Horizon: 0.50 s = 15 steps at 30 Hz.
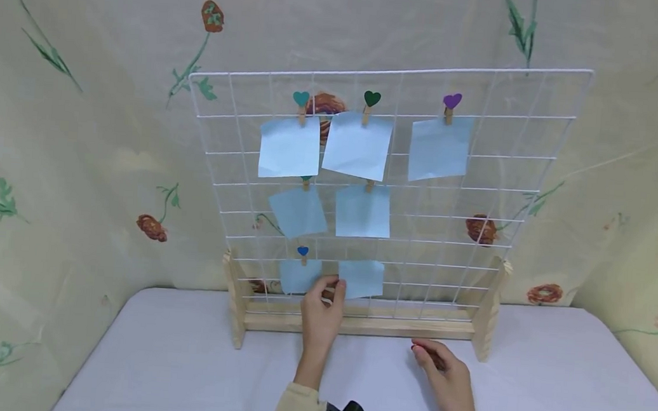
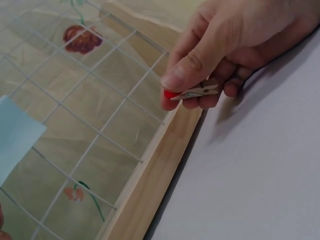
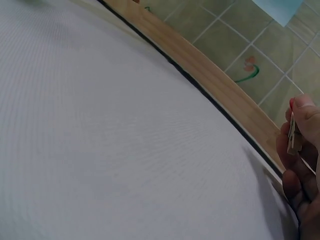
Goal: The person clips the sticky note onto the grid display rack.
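My left hand (image 1: 322, 316) pinches the left edge of a light blue paper square (image 1: 363, 278) and holds it up against the lower part of a white wire grid (image 1: 418, 240). No clip shows on this square. To its left hangs another blue square (image 1: 298, 276) under a clothespin with a blue heart (image 1: 303, 251). Over the table, right of the left hand, my right hand (image 1: 447, 378) grips a small wooden clothespin (image 2: 204, 90) with a red end between thumb and fingers. The same clothespin (image 3: 294, 139) shows at the right edge of the right wrist view.
The grid stands in a wooden base (image 1: 401, 327) on a white-covered table (image 1: 180, 361). Several more blue squares (image 1: 358, 145) hang above from heart clothespins, including one with a purple heart (image 1: 453, 101). Flower-printed cloth (image 1: 111, 120) hangs behind.
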{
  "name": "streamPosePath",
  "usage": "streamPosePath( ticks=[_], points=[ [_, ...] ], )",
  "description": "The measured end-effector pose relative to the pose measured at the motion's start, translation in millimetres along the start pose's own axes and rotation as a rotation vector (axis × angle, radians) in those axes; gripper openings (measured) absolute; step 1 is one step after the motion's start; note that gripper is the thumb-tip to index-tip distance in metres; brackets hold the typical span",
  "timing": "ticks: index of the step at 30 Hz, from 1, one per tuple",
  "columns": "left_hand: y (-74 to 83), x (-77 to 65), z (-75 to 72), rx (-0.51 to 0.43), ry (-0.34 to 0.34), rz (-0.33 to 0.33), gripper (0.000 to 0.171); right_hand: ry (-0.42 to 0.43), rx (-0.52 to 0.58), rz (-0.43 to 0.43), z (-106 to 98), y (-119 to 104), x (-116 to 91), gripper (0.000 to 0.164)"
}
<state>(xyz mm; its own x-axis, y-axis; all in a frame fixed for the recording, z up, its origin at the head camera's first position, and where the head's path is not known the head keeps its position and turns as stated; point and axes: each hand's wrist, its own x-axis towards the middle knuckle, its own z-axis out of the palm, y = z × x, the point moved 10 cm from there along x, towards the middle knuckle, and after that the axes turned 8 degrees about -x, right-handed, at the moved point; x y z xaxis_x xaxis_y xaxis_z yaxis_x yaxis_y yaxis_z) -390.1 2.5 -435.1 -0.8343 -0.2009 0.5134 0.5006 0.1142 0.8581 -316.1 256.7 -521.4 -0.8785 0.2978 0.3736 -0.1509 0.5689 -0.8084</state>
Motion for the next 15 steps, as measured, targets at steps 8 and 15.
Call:
streamPosePath(
  ticks=[8,15],
  points=[
    [-1.5,-2.2,-2.4,-0.02,0.033,-0.048,0.01,0.069,0.037,0.044,-7.0,0.6,-1.7,0.019],
    [-2.5,-3.2,-2.5,-0.06,0.062,-0.059,0.011,0.077,0.165,0.103,-5.4,3.7,-1.8,0.021]
  ],
)
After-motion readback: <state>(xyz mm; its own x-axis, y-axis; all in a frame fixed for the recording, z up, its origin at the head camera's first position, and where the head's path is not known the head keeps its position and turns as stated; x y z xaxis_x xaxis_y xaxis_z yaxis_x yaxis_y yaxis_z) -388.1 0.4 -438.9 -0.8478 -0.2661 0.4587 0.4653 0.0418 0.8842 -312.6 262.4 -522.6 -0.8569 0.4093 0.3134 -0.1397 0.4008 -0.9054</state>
